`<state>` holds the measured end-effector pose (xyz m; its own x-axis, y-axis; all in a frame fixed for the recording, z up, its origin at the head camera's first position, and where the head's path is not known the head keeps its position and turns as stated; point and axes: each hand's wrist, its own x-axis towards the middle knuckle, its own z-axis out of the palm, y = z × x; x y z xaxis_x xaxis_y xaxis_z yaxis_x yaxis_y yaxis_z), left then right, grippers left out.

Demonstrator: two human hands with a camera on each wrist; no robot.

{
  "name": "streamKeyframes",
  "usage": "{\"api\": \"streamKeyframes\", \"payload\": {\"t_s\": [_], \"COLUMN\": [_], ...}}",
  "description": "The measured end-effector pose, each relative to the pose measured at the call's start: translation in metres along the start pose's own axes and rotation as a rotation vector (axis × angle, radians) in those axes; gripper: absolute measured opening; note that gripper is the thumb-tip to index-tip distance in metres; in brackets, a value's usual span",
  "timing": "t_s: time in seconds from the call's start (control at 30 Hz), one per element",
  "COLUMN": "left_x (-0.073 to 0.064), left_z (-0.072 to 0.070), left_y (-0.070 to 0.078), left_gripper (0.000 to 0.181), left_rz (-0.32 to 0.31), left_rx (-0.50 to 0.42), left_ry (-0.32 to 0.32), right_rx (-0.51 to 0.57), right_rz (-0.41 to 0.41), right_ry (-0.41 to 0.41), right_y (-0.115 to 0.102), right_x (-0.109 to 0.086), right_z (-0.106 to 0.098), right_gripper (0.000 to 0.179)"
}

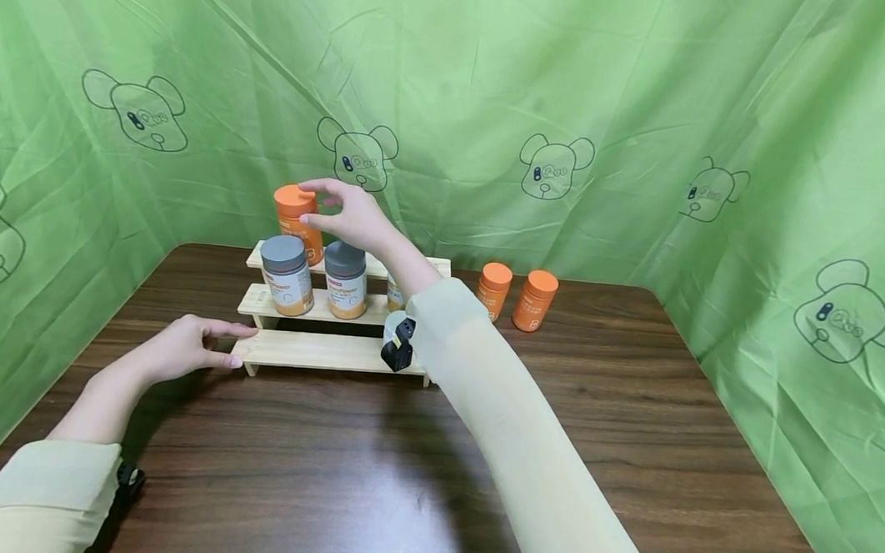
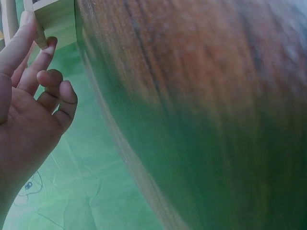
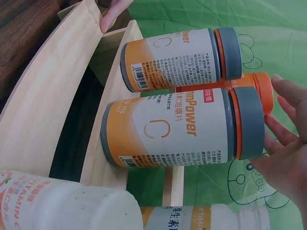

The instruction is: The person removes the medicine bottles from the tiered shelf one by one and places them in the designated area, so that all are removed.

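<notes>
My left hand [image 1: 179, 350] grips the left end of the lowest step of a three-tier wooden display rack [image 1: 318, 351] between thumb and fingers. At the top tier, my right hand [image 1: 355, 218] has its fingers loosely spread at the right side of the orange lid of an orange bottle [image 1: 290, 210]. The fingertips are at the lid, and whether they press it I cannot tell. Two grey-lidded supplement jars, a left one [image 1: 286, 277] and a right one [image 1: 347, 284], stand on the middle tier. The right wrist view shows their vitamin C labels, with my right hand beyond the lids.
Right of the rack stand two smaller orange bottles [image 1: 493, 287] [image 1: 535, 302] on the brown wooden table [image 1: 630, 420]. A white vitamin C bottle [image 3: 96, 206] and another labelled bottle [image 3: 192, 218] are at the rack's right end, partly behind my right wrist. Green cloth [image 1: 468, 77] surrounds the table.
</notes>
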<state>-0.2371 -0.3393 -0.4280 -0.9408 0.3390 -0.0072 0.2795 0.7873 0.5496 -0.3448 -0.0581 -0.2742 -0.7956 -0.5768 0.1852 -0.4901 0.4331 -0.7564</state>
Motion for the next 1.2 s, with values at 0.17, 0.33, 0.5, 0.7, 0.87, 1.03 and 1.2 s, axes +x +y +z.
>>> {"api": "streamKeyframes", "payload": {"t_s": [0.17, 0.33, 0.5, 0.7, 0.87, 1.03, 1.2], "left_x": [0.000, 0.001, 0.001, -0.001, 0.000, 0.001, 0.000], "left_z": [0.001, 0.001, 0.000, -0.001, -0.002, -0.003, -0.002], "left_y": [0.000, -0.001, -0.001, 0.000, 0.001, 0.000, -0.001], "left_gripper": [0.055, 0.055, 0.055, 0.054, 0.052, 0.052, 0.054], "left_rz": [0.003, 0.003, 0.005, 0.005, 0.010, 0.013, 0.006], "left_rx": [0.003, -0.005, -0.011, -0.020, -0.034, -0.033, -0.045], "left_ry": [0.000, 0.002, 0.001, -0.001, 0.004, 0.008, 0.002], "right_rx": [-0.008, -0.012, 0.003, 0.022, 0.036, 0.057, 0.063], "right_rz": [0.003, -0.015, -0.036, -0.025, -0.005, 0.006, 0.023], "right_ry": [-0.016, -0.020, -0.011, 0.026, 0.068, 0.113, 0.149], "right_y": [0.003, 0.004, 0.004, 0.003, 0.002, 0.002, 0.004], "right_x": [0.006, 0.010, 0.014, 0.017, 0.018, 0.019, 0.019], "right_z": [0.002, 0.005, 0.008, 0.012, 0.015, 0.018, 0.019], "right_gripper": [0.051, 0.049, 0.046, 0.042, 0.041, 0.038, 0.036]}}
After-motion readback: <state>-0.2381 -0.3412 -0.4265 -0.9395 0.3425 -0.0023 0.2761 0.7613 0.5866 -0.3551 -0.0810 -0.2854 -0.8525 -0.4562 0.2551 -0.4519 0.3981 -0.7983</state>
